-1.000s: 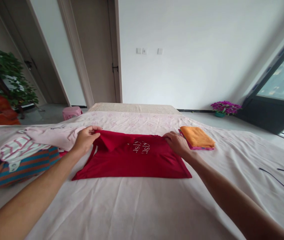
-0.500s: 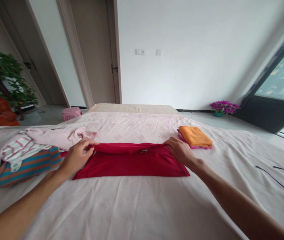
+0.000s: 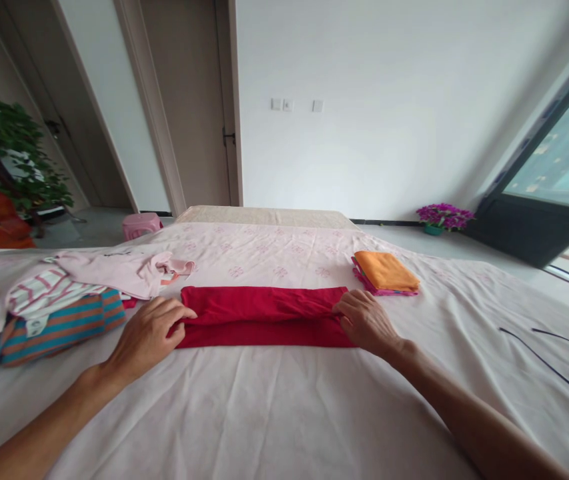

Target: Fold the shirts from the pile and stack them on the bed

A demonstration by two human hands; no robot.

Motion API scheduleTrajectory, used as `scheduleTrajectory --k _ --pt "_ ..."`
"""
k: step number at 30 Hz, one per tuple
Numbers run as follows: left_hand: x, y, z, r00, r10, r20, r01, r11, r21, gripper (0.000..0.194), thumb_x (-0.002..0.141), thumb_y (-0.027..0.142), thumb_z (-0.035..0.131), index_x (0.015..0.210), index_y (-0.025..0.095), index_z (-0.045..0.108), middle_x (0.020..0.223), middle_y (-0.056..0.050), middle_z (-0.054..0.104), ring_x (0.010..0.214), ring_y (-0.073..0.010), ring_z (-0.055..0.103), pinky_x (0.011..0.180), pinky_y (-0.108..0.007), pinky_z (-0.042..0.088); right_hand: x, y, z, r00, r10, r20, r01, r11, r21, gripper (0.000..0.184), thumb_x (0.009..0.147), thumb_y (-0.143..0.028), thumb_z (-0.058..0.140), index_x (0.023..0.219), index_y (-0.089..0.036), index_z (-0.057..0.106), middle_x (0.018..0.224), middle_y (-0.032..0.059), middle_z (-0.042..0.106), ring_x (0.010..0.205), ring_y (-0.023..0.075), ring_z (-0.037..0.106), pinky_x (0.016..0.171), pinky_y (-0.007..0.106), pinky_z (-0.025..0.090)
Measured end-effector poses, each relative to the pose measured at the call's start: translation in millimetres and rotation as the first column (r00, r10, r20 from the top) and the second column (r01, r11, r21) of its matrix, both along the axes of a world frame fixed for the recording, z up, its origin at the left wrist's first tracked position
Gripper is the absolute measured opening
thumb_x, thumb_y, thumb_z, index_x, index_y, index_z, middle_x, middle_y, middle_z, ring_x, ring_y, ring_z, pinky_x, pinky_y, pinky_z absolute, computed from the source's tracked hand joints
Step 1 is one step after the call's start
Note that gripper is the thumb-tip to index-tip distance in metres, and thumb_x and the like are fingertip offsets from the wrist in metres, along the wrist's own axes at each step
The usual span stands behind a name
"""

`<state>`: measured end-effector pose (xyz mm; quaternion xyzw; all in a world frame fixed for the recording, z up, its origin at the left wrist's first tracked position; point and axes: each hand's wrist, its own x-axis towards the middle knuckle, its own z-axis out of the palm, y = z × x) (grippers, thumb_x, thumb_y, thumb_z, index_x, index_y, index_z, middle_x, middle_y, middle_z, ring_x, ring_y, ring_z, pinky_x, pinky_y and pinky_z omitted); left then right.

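A red garment (image 3: 264, 307) lies in front of me, its far part folded over toward me into a long narrow band. What sort of garment it is cannot be told. My left hand (image 3: 157, 330) pinches the folded edge at its left end, thumb and fingers closed on the cloth. At the right end my right hand (image 3: 364, 320) grips the same edge, fingertips closed on the fabric. A strip of the lower red layer shows between the fold and the near border.
Folded orange cloth (image 3: 387, 270) rests on a magenta one at right. Left are a pink garment (image 3: 114, 273) and a blue-and-orange striped one (image 3: 69, 323). Everything lies on a pale flowered sheet (image 3: 274, 407). A dark cord (image 3: 549, 363) crosses the right side.
Both hands have brought the red garment's far edge down toward me. The dark opening with a light mark is now covered, and the red shape is narrower.
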<state>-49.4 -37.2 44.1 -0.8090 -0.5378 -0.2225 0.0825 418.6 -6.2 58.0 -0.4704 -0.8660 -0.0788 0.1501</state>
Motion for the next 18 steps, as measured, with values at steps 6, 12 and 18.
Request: scheduleTrajectory --k 6,12,18 --pt "3 2 0.1 0.998 -0.044 -0.043 0.041 0.997 -0.063 0.023 0.073 0.015 0.050 0.083 0.028 0.067 0.087 -0.001 0.070 0.088 -0.0235 0.060 0.082 -0.036 0.043 3 -3 -9.1 0.992 0.127 -0.018 -0.128 0.984 -0.120 0.030 0.077 -0.004 0.043 0.090 -0.021 0.066 0.090 0.0058 0.062 0.086 0.0188 0.055 0.081 0.029 0.041" --pt "4 -1 3.3 0.999 -0.032 -0.037 0.024 0.983 -0.184 0.020 0.068 0.014 0.050 0.076 0.027 0.063 0.084 0.001 0.069 0.082 -0.0209 0.061 0.075 -0.032 0.042 5 -10 -2.9 0.993 0.108 -0.038 -0.114 0.975 -0.189 0.034 0.068 -0.005 0.045 0.090 -0.021 0.066 0.091 0.0051 0.064 0.087 0.0189 0.058 0.080 0.028 0.043" --pt "13 7 21.7 0.993 0.079 0.083 -0.052 0.956 -0.287 0.021 0.085 0.036 0.049 0.074 0.028 0.066 0.076 0.002 0.070 0.070 -0.0181 0.062 0.066 -0.027 0.042 2 -8 29.2 0.991 0.018 -0.135 -0.061 0.943 -0.326 0.025 0.083 -0.018 0.048 0.095 -0.023 0.070 0.097 0.0039 0.070 0.086 0.0198 0.063 0.079 0.029 0.045"
